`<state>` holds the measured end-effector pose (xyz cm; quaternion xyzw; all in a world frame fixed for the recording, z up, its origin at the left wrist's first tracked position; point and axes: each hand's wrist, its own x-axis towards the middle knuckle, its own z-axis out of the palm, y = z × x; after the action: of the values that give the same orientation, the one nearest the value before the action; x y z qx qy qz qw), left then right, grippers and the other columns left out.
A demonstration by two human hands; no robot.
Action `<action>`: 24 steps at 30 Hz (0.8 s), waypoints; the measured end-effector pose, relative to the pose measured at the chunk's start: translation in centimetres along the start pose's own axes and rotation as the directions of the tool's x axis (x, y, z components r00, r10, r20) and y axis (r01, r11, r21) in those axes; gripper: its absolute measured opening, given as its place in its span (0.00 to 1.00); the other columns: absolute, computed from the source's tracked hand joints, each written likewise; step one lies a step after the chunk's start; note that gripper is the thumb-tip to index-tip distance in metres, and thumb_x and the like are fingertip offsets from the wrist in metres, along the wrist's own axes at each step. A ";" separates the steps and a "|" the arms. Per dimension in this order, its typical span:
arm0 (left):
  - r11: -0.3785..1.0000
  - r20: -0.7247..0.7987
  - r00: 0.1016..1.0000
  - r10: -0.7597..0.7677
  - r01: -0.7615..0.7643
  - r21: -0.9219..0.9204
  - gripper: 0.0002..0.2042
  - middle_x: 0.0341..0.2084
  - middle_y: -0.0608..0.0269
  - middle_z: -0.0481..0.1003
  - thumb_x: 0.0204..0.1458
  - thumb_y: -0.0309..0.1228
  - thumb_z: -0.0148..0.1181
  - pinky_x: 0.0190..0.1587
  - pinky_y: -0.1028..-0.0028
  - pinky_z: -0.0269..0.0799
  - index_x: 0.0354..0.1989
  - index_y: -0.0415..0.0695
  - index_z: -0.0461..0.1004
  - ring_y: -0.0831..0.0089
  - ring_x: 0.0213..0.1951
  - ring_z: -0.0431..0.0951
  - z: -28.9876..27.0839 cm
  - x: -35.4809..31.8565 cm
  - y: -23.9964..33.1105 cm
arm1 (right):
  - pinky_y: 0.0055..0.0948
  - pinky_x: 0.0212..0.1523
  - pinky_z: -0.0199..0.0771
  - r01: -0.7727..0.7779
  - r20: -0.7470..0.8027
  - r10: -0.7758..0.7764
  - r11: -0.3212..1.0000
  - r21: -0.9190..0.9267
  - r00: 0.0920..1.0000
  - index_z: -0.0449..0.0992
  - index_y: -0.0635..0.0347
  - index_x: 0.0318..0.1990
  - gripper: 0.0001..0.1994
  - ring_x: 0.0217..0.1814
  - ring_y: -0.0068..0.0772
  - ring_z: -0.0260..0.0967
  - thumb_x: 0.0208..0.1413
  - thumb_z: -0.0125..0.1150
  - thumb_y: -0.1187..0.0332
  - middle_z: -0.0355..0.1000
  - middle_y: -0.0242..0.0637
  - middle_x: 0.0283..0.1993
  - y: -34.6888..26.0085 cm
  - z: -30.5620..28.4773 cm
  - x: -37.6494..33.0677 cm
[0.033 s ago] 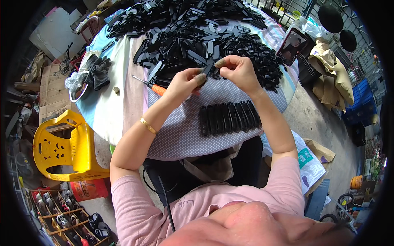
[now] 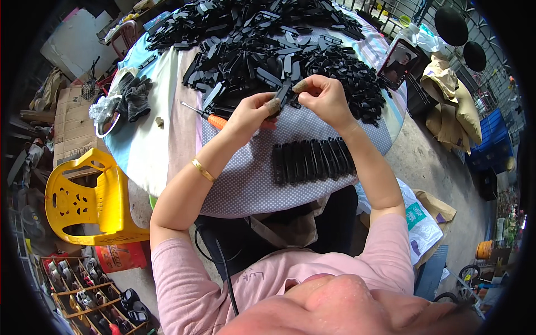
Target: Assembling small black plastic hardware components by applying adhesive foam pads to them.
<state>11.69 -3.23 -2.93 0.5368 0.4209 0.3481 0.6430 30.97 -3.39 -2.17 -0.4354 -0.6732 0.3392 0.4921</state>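
My left hand point(image 2: 252, 117), a gold bangle on its wrist, is closed around a slim black plastic part point(image 2: 283, 92) held above the near edge of a big pile of similar parts point(image 2: 245, 61). Close to the part's right side, my right hand point(image 2: 326, 100) is closed in a pinch; what its fingertips hold is too small to tell. Brownish covers wrap fingertips on both hands. By my left wrist lies a screwdriver point(image 2: 216, 121) with an orange handle. Nearer to me, several black parts point(image 2: 312, 161) stand side by side in a row on the dotted cloth.
The round table point(image 2: 151, 162) wears striped and dotted cloths. Grey gloves point(image 2: 135, 97) and a clear plastic bag point(image 2: 104, 109) lie at its left. A phone point(image 2: 398, 63) stands at the right edge. A yellow chair point(image 2: 109, 204) is at the left, sacks point(image 2: 455, 106) at the right.
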 end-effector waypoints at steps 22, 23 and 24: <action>0.795 0.138 0.983 0.120 -0.011 -0.607 0.09 0.44 0.46 0.70 0.58 0.25 0.42 0.45 0.70 0.76 0.44 0.33 0.62 0.59 0.45 0.75 -0.5 0.2 0.1 | 0.24 0.29 0.75 0.433 0.129 -0.414 0.839 -0.330 0.901 0.73 0.67 0.28 0.04 0.27 0.33 0.73 0.41 0.56 0.80 0.71 0.41 0.26 -1.2 -0.3 -0.2; 0.795 0.140 0.983 0.121 -0.011 -0.607 0.09 0.44 0.46 0.70 0.58 0.25 0.42 0.45 0.70 0.76 0.44 0.33 0.62 0.59 0.45 0.75 -0.5 0.2 0.3 | 0.22 0.31 0.75 0.414 0.130 -0.394 0.853 -0.316 0.910 0.74 0.68 0.30 0.05 0.29 0.30 0.73 0.42 0.57 0.80 0.72 0.40 0.28 -1.0 -0.7 -0.2; 0.842 0.149 0.983 0.105 -0.008 -0.539 0.12 0.44 0.45 0.70 0.58 0.26 0.42 0.48 0.68 0.74 0.47 0.31 0.62 0.58 0.46 0.74 -0.4 0.1 0.6 | 0.21 0.33 0.76 0.395 0.132 -0.373 0.868 -0.302 0.919 0.74 0.69 0.32 0.06 0.31 0.27 0.74 0.43 0.59 0.80 0.72 0.39 0.30 -1.0 -0.8 -0.2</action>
<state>11.35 -2.91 -2.37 0.3760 0.2336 0.4230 0.7907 31.54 -3.92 -1.13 -0.3553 -0.8091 0.1348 0.4482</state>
